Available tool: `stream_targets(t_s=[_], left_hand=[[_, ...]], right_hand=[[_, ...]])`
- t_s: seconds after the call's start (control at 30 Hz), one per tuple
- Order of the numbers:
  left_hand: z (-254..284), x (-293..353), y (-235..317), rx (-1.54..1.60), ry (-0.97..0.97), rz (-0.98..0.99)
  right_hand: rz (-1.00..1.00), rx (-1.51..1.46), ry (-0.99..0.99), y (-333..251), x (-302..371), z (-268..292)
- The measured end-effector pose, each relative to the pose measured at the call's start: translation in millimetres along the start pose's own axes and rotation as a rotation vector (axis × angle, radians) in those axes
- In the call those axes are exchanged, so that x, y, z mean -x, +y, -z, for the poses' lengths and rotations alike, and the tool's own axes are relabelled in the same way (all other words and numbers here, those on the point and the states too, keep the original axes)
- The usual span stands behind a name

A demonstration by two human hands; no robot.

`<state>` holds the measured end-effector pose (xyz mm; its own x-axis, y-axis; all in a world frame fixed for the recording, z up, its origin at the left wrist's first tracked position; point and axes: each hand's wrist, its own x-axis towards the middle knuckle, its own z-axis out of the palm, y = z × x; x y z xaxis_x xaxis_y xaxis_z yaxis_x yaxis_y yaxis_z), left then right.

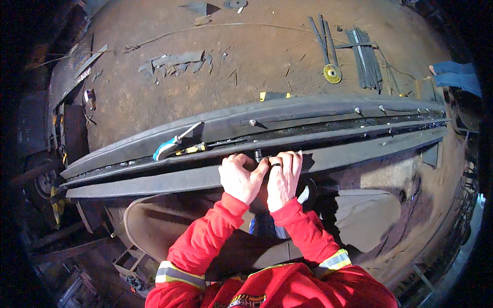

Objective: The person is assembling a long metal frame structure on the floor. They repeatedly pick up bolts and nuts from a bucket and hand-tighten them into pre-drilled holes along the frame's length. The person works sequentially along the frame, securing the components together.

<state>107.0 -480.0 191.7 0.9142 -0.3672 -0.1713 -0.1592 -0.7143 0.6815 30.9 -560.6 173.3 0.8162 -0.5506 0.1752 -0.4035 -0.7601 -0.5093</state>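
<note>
Fingers of the left hand [241,178] and right hand [283,180] curl close together; what they pinch cannot be told. Just beyond, nearer the left thumb, a small dark metallic cylinder [258,154] points crosswise to long grey metal rails [339,155]

"What lies between the left hand [240,177] and the right hand [283,179]?"
"Can't tell; the hands themselves hide it."
"And the fittings [381,108] on the far grey strip [215,122]?"
"Too small to identify."
"The blue cloth [457,77]?"
"The dark rim cuts it off."
</note>
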Motion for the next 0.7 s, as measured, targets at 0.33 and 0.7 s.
stream_targets(t_s=[0.33, 0.7], left_hand=[[13.4, -1.1, 6.5, -0.159, -0.137, -0.093], [2.3, -2.7, 3.4, 0.021, -0.036, 0.071]], right_hand=[[0.003, -0.115, -0.058, 4.7, -2.1, 3.9], [-0.078, -0.115, -0.11, -2.0, -12.1, 8.9]])
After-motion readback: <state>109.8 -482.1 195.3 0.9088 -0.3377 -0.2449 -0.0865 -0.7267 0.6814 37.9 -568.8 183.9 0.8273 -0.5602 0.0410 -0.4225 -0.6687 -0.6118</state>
